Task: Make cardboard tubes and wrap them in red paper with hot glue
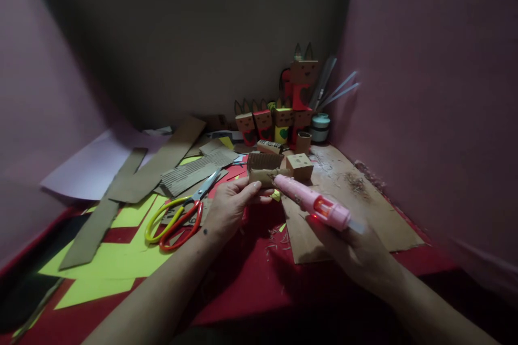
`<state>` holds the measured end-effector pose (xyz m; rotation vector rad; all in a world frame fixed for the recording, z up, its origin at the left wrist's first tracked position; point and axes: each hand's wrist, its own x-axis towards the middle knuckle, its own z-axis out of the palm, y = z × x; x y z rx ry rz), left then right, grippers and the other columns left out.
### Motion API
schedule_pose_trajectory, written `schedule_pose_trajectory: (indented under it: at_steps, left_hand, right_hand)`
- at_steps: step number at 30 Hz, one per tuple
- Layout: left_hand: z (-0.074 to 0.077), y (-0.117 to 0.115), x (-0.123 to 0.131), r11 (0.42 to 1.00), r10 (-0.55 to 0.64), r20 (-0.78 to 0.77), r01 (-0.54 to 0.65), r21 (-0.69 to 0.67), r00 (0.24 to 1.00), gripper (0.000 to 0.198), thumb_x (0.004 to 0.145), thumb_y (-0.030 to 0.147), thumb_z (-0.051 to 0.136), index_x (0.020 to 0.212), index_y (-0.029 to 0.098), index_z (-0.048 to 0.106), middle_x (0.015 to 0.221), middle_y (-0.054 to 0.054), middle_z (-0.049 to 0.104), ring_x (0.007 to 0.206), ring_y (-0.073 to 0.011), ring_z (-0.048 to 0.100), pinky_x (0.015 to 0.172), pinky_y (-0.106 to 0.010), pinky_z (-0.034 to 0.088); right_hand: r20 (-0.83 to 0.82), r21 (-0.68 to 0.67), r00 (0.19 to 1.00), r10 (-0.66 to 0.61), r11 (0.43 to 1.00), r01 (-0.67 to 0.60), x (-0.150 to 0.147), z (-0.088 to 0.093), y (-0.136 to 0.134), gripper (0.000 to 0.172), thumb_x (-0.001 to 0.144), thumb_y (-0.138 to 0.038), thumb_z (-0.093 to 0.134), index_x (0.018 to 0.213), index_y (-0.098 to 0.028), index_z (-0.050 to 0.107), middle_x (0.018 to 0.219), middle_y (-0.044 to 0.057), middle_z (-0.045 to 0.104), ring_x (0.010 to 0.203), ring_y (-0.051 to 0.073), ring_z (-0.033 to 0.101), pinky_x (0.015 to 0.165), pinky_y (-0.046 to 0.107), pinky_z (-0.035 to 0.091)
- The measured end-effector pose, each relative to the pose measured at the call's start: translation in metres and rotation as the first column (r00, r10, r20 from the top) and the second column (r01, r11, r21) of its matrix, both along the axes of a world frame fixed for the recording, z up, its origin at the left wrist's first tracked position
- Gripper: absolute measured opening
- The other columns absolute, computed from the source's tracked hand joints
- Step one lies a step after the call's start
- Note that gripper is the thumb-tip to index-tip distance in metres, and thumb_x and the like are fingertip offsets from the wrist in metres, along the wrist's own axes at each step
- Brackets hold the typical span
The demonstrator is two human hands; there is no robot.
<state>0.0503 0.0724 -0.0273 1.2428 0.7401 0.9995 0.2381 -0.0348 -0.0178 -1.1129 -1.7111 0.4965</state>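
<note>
The left hand [229,207] pinches a corrugated cardboard piece [265,163] just ahead of it; the right hand [356,250] is wrapped round a pink hot-glue gun [301,194]. With its nozzle so near the left hand, a slip could burn skin.

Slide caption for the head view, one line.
Left hand holds a corrugated cardboard piece while the right hand points a pink glue gun at it.

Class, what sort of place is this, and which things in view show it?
Probably a craft workspace: there's a pink glue gun, scissors and cardboard figures with pointed ears.
</note>
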Motion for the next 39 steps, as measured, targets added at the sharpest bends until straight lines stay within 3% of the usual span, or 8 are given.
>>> schedule_pose_trajectory:
  at_steps: [7, 17, 26, 29, 32, 39]
  left_hand:
    - [0.007, -0.007, 0.003, 1.0, -0.011, -0.029, 0.012, 0.021, 1.0, 0.019, 0.081, 0.03, 0.069, 0.092, 0.017, 0.076, 0.091, -0.008, 0.076, 0.082, -0.0187, 0.07, 0.078, -0.031, 0.056]
    - [0.007, -0.008, 0.004, 0.999, -0.023, -0.042, 0.025, 0.036, 0.999, 0.021, 0.082, 0.033, 0.069, 0.092, 0.017, 0.076, 0.094, -0.007, 0.075, 0.081, -0.0195, 0.07, 0.077, -0.032, 0.057]
    - [0.009, -0.01, 0.003, 1.0, 0.002, -0.062, -0.001, 0.015, 0.998, 0.018, 0.083, 0.029, 0.068, 0.091, 0.016, 0.077, 0.088, -0.008, 0.076, 0.076, -0.0172, 0.07, 0.077, -0.03, 0.056]
    - [0.007, -0.009, 0.002, 1.0, 0.018, -0.089, -0.016, 0.023, 0.996, 0.017, 0.084, 0.029, 0.066, 0.089, 0.017, 0.077, 0.084, -0.007, 0.076, 0.073, -0.0161, 0.069, 0.076, -0.029, 0.056]
    - [0.006, -0.009, 0.003, 1.0, -0.001, -0.081, 0.003, 0.017, 0.997, 0.017, 0.084, 0.028, 0.066, 0.091, 0.017, 0.077, 0.087, -0.007, 0.076, 0.076, -0.0173, 0.07, 0.078, -0.03, 0.056]
    - [0.009, -0.01, 0.004, 0.999, -0.026, -0.079, 0.029, 0.03, 0.997, 0.02, 0.088, 0.026, 0.059, 0.093, 0.018, 0.077, 0.097, -0.007, 0.075, 0.081, -0.0177, 0.07, 0.08, -0.032, 0.057]
  right_hand:
    - [-0.007, -0.091, 1.0, 0.015, 0.996, -0.015, -0.009, -0.01, 0.01, 0.043, 0.093, -0.029, 0.051, 0.136, -0.031, 0.055, 0.116, 0.005, 0.07, 0.111, 0.028, 0.064, 0.096, 0.046, 0.054]
    - [-0.035, -0.075, 0.999, -0.004, 0.997, 0.002, -0.015, -0.013, 0.013, 0.041, 0.094, -0.027, 0.051, 0.134, -0.03, 0.057, 0.116, 0.005, 0.07, 0.114, 0.027, 0.062, 0.1, 0.045, 0.051]
    - [-0.022, -0.122, 1.0, 0.014, 0.992, -0.017, -0.01, -0.014, 0.013, 0.047, 0.095, -0.025, 0.048, 0.142, -0.031, 0.048, 0.131, 0.004, 0.062, 0.114, 0.024, 0.063, 0.104, 0.044, 0.048]
    - [-0.029, -0.097, 0.999, 0.035, 0.995, -0.038, -0.01, -0.014, 0.014, 0.049, 0.096, -0.024, 0.046, 0.144, -0.032, 0.044, 0.136, 0.003, 0.059, 0.124, 0.024, 0.056, 0.111, 0.045, 0.042]
    - [-0.025, -0.093, 0.999, 0.043, 0.995, -0.045, -0.011, -0.015, 0.014, 0.049, 0.096, -0.024, 0.046, 0.144, -0.033, 0.044, 0.137, 0.001, 0.058, 0.128, 0.024, 0.053, 0.112, 0.046, 0.041]
    - [-0.012, -0.12, 1.0, -0.002, 0.993, 0.0, -0.017, -0.013, 0.014, 0.044, 0.094, -0.023, 0.049, 0.137, -0.031, 0.054, 0.125, 0.004, 0.066, 0.119, 0.025, 0.06, 0.108, 0.044, 0.046]
